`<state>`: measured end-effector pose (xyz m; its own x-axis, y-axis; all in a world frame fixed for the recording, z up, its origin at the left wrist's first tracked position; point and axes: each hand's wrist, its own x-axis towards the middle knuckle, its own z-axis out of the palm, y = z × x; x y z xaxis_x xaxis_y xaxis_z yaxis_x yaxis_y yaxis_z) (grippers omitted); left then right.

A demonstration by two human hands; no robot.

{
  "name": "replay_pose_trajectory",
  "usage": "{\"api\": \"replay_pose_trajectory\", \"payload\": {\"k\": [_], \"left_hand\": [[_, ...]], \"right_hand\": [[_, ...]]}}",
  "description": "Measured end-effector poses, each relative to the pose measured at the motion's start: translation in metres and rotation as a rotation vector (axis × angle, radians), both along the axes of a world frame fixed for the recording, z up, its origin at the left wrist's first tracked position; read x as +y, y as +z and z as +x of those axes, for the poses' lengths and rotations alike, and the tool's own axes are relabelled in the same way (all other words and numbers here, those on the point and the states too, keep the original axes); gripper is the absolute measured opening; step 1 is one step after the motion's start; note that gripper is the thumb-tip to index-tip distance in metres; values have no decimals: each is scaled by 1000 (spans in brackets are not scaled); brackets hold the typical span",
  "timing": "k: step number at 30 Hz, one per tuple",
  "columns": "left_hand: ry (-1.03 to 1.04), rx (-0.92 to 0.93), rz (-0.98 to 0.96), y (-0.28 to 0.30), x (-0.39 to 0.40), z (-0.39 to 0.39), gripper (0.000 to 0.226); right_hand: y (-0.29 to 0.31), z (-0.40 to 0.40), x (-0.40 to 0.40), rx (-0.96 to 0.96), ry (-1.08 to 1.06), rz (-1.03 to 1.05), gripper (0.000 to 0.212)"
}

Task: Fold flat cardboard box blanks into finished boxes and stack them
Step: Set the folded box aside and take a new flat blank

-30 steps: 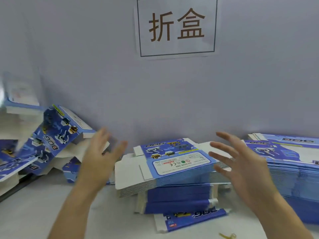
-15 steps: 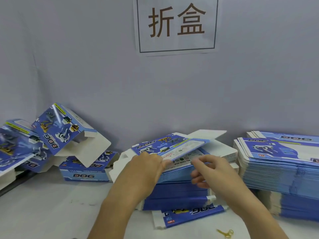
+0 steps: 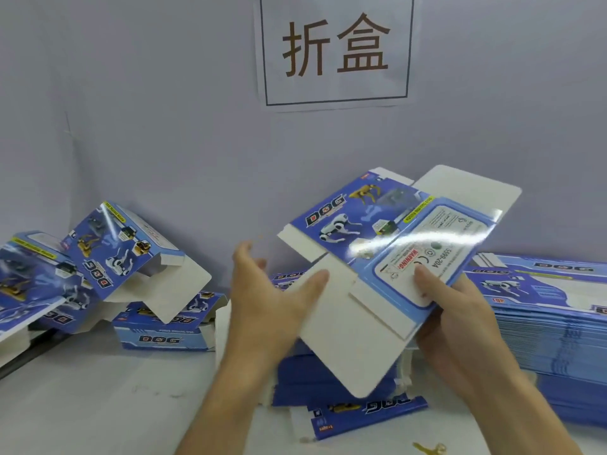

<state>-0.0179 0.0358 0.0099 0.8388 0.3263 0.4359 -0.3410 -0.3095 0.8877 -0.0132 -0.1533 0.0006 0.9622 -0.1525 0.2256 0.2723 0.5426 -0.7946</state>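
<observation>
Bare table [image 3: 98,405] front-left; blank stacks [image 3: 558,339] crowd the right

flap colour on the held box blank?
White flap, unprinted; the box blank is blue. Head view.

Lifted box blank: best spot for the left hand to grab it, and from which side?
Take the blank by its near-left white flap, coming in from the left. That flap sticks out bare and unprinted toward the left hand, whose thumb already lies on it. The right hand pinches the opposite, label-side edge, so a left-side hold likely balances the tilted sheet.
</observation>
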Motion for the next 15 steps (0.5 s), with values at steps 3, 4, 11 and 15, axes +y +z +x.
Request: {"api": "replay_pose_trajectory", "payload": {"k": [3, 4, 11, 15], "left_hand": [[-432, 290, -388, 5, 18, -6, 60], [-530, 325, -441, 4, 21, -8, 48], [-364, 31, 52, -3, 1, -5, 12], [-460, -119, 193, -3, -7, -11, 28]], "right_hand": [[-2, -4, 2, -33, 167, -35, 38], [-2, -5, 3, -41, 202, -88, 42], [-1, -10, 23, -160, -339, -967, 124], [-2, -8, 24, -226, -274, -1002, 122]]}}
